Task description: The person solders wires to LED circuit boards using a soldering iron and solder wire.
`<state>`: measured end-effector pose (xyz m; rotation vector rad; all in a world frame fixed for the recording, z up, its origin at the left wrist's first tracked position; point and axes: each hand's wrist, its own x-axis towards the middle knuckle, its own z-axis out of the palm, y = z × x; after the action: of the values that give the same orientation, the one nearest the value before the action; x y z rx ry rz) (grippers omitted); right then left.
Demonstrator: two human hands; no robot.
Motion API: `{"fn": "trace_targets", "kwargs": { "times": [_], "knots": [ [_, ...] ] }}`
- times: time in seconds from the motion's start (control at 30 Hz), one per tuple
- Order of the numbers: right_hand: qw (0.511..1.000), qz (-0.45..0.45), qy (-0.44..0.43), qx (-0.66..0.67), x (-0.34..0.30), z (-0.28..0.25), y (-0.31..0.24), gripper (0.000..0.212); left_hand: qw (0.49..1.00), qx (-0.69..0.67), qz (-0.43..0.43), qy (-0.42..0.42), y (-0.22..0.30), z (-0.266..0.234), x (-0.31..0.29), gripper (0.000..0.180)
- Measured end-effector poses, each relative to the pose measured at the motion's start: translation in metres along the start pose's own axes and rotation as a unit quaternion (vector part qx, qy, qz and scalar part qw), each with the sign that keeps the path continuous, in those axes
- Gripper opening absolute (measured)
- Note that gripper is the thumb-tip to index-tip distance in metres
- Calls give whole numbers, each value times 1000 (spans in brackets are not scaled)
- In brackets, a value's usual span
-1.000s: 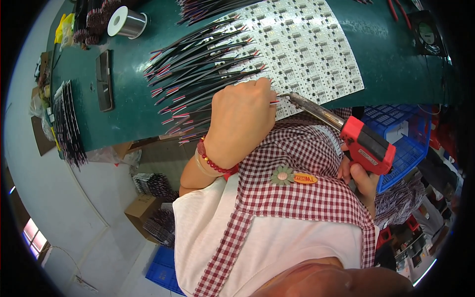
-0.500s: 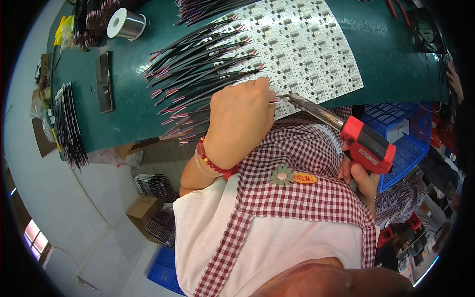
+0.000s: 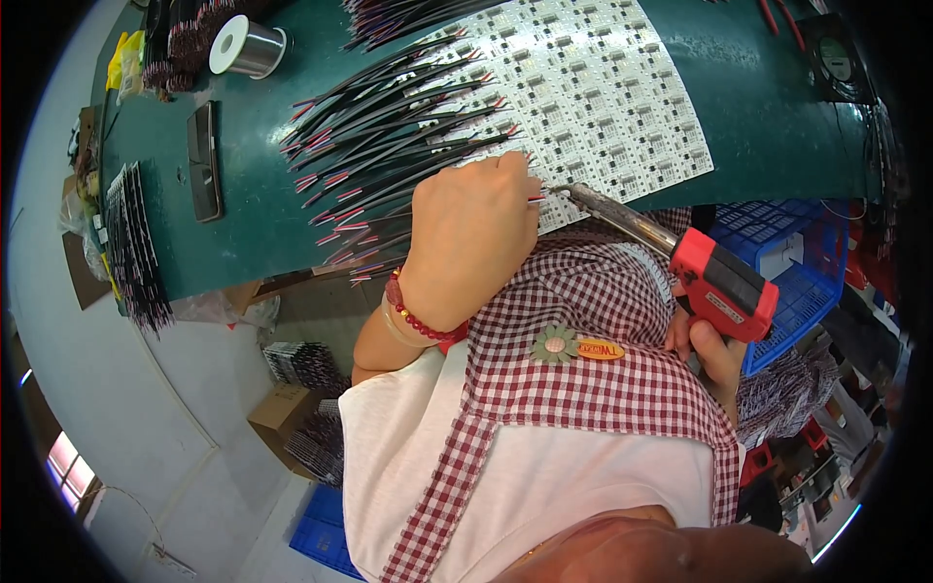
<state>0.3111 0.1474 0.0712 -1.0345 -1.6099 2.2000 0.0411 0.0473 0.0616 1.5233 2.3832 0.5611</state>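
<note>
My left hand (image 3: 473, 233) is closed, its back toward me, above the near edge of a white circuit board panel (image 3: 622, 107). A thin wire (image 3: 534, 200) with a red and a white end pokes out beside its fingers, which are mostly hidden. The fingers of my right hand (image 3: 714, 355) wrap the grip of a red and black soldering gun (image 3: 724, 282). Its tip meets the panel's near edge just right of the wire end. Rows of black wires (image 3: 389, 160) with red and white ends lie along the panel's left side.
On the green table (image 3: 258, 175) are a solder wire spool (image 3: 248, 47), a dark phone-like slab (image 3: 204, 160) and a wire bundle (image 3: 136, 248). A black device (image 3: 838, 60) sits at the far right. Blue crates (image 3: 802, 291) stand below the table's right edge.
Another person's hand at the right edge has left the view. My hands, the soldering gun and the wire have hardly moved.
</note>
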Motion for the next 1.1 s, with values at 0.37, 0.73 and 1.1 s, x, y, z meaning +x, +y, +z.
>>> {"fn": "trace_targets", "kwargs": {
  "times": [0.37,0.73,1.1],
  "knots": [
    [1000,4,2,-3,-3,0,0,46,1000,-8,5,-7,-2,-3,-1,26],
    [999,-7,5,34,-1,1,1,46,1000,-28,7,-1,-3,-3,-1,26],
    [999,0,14,52,-4,-1,6,40,1000,-17,10,-14,-2,-5,1,21]
  ]
}}
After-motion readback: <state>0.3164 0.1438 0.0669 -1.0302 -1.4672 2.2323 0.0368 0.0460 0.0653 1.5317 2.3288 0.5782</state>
